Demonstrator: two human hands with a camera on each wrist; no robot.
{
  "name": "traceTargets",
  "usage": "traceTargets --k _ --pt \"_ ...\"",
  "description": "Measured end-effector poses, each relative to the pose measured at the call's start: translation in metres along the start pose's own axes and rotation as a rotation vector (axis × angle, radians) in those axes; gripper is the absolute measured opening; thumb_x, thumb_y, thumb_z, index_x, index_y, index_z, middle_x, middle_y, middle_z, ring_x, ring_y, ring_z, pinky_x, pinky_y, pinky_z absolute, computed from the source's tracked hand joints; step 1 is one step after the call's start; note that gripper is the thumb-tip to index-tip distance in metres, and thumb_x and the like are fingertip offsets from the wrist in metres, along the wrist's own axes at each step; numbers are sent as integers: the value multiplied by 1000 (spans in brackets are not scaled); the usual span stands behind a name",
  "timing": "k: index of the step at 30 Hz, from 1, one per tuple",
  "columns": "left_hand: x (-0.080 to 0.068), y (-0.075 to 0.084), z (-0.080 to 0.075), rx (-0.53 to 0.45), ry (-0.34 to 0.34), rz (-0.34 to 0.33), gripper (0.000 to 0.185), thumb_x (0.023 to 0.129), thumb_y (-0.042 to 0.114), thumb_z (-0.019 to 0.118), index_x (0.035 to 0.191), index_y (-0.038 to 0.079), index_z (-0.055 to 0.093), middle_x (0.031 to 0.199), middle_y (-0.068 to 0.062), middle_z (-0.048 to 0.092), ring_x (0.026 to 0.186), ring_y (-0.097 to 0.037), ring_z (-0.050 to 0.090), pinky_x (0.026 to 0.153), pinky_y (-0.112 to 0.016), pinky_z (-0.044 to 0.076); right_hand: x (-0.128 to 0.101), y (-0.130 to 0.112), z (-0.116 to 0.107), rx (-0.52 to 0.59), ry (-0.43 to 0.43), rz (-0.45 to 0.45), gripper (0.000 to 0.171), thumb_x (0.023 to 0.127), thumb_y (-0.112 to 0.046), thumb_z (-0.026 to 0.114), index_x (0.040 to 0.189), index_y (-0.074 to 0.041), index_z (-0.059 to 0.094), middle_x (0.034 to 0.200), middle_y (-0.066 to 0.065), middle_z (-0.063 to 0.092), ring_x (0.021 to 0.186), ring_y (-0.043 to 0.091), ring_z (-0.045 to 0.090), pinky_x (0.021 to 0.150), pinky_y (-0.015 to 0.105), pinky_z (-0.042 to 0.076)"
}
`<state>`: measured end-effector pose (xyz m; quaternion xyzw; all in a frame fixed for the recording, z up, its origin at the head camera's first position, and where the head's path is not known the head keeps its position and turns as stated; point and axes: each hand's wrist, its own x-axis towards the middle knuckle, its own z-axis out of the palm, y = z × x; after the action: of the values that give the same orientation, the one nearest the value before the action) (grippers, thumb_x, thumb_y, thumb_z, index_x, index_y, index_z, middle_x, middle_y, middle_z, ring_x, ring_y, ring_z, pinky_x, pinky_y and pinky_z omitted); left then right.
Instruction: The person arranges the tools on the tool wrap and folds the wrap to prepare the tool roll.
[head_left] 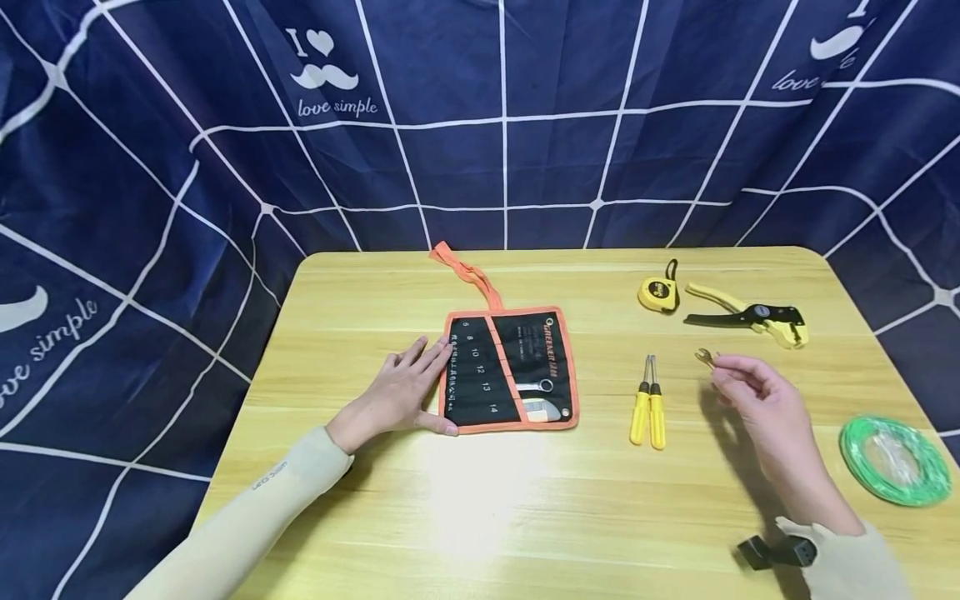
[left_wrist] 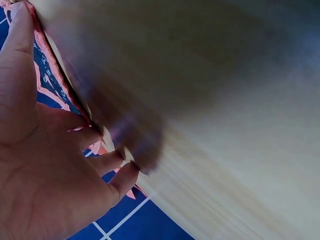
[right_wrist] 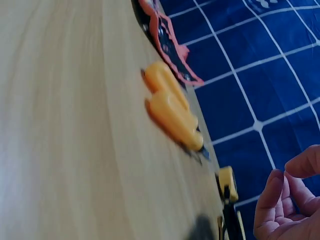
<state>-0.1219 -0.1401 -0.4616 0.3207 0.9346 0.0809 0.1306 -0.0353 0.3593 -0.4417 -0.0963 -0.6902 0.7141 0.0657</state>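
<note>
The right hand pinches a small open-end wrench in curled fingertips, lifted above the bench toward its right edge. Beside it lie two yellow-handled screwdrivers. The left hand rests flat, fingers straight, on the left edge of the black, orange-trimmed wrench roll at the bench's middle.

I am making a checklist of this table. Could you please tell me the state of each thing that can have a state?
Tool roll: unrolled flat, two wrenches in its pockets.
Left hand: flat, pressing the roll's left edge.
Right hand: raised, pinching a small wrench.
Two screwdrivers: lying side by side.
Tape measure: retracted.
Wire stripper: handles spread.
Green wire: coiled.
</note>
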Motion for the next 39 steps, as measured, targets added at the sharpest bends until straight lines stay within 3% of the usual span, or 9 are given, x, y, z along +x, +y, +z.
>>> traceTargets --k 13,21,25,28,34,39 --pt "4 1 1 7 -11 7 133 83 79 79 174 2 21 180 -15 19 164 -45 15 115 -68 33 -13 9 -41 156 145 -15 30 103 13 65 117 -11 77 94 -2 79 82 6 75 71 17 57" --pt "5 4 3 4 -28 1 134 82 80 78 174 2 20 180 -15 18 164 -44 15 116 -68 32 -30 15 -66 99 198 35 34 102 14 65 110 -17 76 91 -6 78 79 3 73 68 15 55" --pt "3 4 2 2 -19 1 133 82 79 79 174 2 20 180 -15 18 164 -44 15 116 -67 32 -35 13 -76 -26 218 108 31 102 7 71 106 -23 80 89 -12 77 73 1 67 59 15 52" --pt "2 3 2 6 -5 6 133 82 79 79 174 2 21 180 -15 18 164 -45 16 115 -67 34 -36 13 -82 -184 208 156 30 102 -1 75 102 -30 83 86 -17 76 67 2 63 52 19 49" --pt "1 -1 2 11 -7 -1 133 82 80 79 174 2 21 180 -15 18 164 -45 16 114 -67 34 -33 17 -89 -481 109 142 32 104 -9 75 98 -40 80 85 -24 72 71 0 63 58 19 50" --pt "1 -2 3 14 -4 -2 134 82 80 78 174 1 21 180 -15 17 164 -45 16 114 -67 34 -30 16 -91 -574 73 157 29 105 -14 74 98 -42 74 85 -27 69 72 -1 63 61 20 50"
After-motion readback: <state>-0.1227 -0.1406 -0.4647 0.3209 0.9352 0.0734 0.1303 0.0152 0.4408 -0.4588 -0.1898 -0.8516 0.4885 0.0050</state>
